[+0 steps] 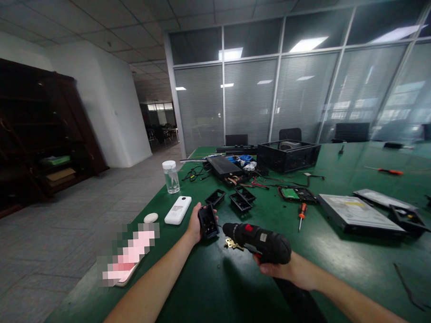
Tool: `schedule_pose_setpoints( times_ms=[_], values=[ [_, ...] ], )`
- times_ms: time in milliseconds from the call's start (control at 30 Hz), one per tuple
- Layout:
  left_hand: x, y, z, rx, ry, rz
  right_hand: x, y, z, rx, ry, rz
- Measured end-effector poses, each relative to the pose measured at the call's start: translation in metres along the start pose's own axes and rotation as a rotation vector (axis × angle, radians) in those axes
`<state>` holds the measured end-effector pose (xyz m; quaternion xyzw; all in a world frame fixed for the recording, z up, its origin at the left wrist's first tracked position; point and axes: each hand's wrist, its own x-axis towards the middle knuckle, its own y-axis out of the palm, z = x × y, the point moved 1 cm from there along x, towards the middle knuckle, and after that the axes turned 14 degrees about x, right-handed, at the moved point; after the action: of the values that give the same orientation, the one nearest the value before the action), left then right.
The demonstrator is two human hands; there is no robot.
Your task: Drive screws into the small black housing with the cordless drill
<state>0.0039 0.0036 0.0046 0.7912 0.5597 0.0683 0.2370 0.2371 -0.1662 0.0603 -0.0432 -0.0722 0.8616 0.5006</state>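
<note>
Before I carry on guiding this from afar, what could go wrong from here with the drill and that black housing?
The drill in the right hand points towards the black housing, which the left hand holds up with no clamp in sight; a slip could injure that hand or let the housing twist.

The brass-coloured pieces lie loose on the table below the drill's front end, so they might get knocked away.

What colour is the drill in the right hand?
The drill is mostly black with red parts (head view).
</note>
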Motion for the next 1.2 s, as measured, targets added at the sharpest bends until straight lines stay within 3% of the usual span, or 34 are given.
schedule_pose_setpoints(
  times_ms=[200, 600, 933, 1200],
  values=[
    [0.001, -0.001, 0.001, -0.003, 0.002, -0.001, 0.0, -0.005, -0.011, 0.059, 0.004, 0.031],
    [0.0, -0.001, 0.0, 0.004, -0.009, 0.001, -0.002, -0.008, -0.014, 0.179, -0.149, 0.056],
    [0.001, -0.001, 0.001, -0.008, 0.004, 0.006, -0.003, -0.015, -0.023, 0.141, -0.187, 0.091],
    [0.0, 0.0, 0.0, -0.006, -0.005, 0.007, -0.007, -0.006, -0.013, 0.068, -0.146, 0.067]
  ],
)
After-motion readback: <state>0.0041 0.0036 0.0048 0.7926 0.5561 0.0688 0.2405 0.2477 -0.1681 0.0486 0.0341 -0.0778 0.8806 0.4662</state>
